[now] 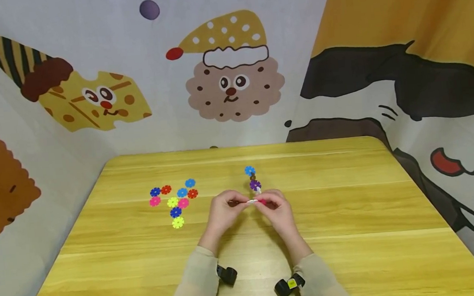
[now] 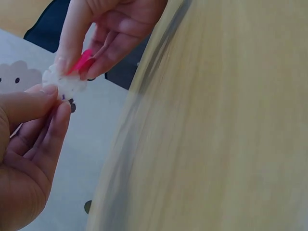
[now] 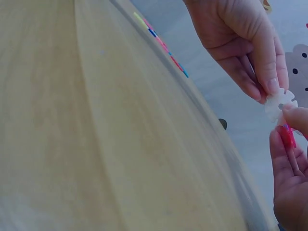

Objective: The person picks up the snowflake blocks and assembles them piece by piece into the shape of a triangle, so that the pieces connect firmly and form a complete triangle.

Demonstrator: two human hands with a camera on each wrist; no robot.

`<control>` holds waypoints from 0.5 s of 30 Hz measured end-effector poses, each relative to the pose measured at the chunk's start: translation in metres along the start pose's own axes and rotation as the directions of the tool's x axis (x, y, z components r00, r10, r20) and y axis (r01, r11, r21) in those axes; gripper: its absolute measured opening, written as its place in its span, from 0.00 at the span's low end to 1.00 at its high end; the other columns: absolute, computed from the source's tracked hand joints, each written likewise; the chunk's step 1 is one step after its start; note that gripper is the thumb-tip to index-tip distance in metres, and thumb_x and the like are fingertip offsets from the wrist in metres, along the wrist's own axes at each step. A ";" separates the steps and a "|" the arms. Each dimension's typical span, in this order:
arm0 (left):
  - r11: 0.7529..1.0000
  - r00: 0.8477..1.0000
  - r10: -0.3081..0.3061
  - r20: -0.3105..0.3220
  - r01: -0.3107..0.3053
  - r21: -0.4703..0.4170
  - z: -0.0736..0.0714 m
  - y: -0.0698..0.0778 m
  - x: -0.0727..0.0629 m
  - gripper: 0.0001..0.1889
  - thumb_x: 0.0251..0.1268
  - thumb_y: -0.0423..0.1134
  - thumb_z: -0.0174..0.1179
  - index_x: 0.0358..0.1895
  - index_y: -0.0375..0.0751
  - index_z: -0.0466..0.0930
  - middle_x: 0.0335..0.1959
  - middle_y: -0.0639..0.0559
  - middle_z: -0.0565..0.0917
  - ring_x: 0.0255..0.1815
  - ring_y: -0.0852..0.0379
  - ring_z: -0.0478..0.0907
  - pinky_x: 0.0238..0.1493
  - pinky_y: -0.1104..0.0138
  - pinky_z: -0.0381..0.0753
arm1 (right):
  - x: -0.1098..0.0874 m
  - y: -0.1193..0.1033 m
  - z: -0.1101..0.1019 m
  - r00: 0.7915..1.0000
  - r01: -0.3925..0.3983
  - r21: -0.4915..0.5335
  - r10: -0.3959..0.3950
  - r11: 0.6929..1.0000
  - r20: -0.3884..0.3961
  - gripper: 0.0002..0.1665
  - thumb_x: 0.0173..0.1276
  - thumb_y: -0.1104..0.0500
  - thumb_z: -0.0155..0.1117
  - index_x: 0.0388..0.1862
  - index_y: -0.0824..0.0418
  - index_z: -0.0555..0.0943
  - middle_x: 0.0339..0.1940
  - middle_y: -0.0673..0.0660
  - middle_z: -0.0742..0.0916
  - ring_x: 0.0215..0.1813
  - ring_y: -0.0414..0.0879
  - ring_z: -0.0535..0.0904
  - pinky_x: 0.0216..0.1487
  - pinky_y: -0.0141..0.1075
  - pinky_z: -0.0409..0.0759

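Note:
Out in front of the body, both hands meet at a white notched interlocking disc [image 3: 275, 106]. My left hand [image 1: 222, 211] pinches its edge between thumb and fingertips. A pink disc [image 3: 290, 137] stands at an angle against the white one. My right hand [image 1: 279, 210] holds the pink disc between thumb and fingers, its thumb also on the white disc. Just beyond the hands runs a line of discs: a blue disc [image 1: 250, 170], a brown disc [image 1: 253, 177] and a purple disc [image 1: 255, 185], with white by the right fingers. Whether this line joins the held discs, I cannot tell.
On the wooden table [image 1: 352, 213], left of the hands, lie several loose discs, among them a yellow disc [image 1: 177, 222], a red disc [image 1: 192, 193] and a pink one [image 1: 154, 201]. Behind the table hangs a cartoon-printed cloth [image 1: 125, 35]. Each wrist wears a black camera.

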State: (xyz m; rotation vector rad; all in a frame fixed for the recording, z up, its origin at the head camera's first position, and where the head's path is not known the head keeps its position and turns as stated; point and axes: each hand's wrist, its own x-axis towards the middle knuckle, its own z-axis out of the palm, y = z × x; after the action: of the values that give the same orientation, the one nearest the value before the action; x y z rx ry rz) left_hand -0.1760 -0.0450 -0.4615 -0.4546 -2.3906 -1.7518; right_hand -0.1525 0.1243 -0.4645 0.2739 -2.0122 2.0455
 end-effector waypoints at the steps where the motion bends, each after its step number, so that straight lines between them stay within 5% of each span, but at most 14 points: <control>1: 1.000 1.000 -0.012 0.007 0.012 -0.001 -0.002 0.000 0.000 0.04 0.56 0.26 0.71 0.33 0.37 0.88 0.33 0.49 0.86 0.35 0.54 0.83 0.40 0.68 0.84 | 0.000 0.000 0.000 1.000 -0.002 0.003 0.002 1.000 -0.004 0.10 0.57 0.78 0.69 0.39 0.79 0.82 0.43 0.72 0.79 0.42 0.44 0.77 0.46 0.28 0.80; 7: 0.998 0.998 -0.054 0.009 0.054 0.025 -0.023 -0.006 -0.001 0.04 0.58 0.28 0.70 0.35 0.39 0.88 0.35 0.50 0.87 0.35 0.55 0.83 0.40 0.65 0.83 | 0.001 -0.002 0.000 1.000 -0.020 -0.010 0.019 1.000 -0.016 0.09 0.57 0.78 0.70 0.37 0.79 0.82 0.43 0.71 0.80 0.41 0.42 0.77 0.44 0.27 0.80; 15: 0.979 0.989 -0.146 -0.016 0.147 0.143 -0.078 -0.018 -0.012 0.07 0.61 0.31 0.69 0.41 0.37 0.87 0.38 0.49 0.87 0.38 0.54 0.81 0.43 0.62 0.81 | 0.000 -0.003 -0.001 0.999 -0.051 -0.036 0.050 0.998 -0.015 0.09 0.57 0.76 0.71 0.37 0.77 0.83 0.43 0.69 0.81 0.40 0.43 0.77 0.43 0.27 0.80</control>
State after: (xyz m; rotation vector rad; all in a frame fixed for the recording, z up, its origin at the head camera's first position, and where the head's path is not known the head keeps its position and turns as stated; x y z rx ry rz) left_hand -0.1759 -0.1261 -0.4572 -0.2605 -2.5838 -1.6170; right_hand -0.1513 0.1248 -0.4620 0.2028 -2.0663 2.0318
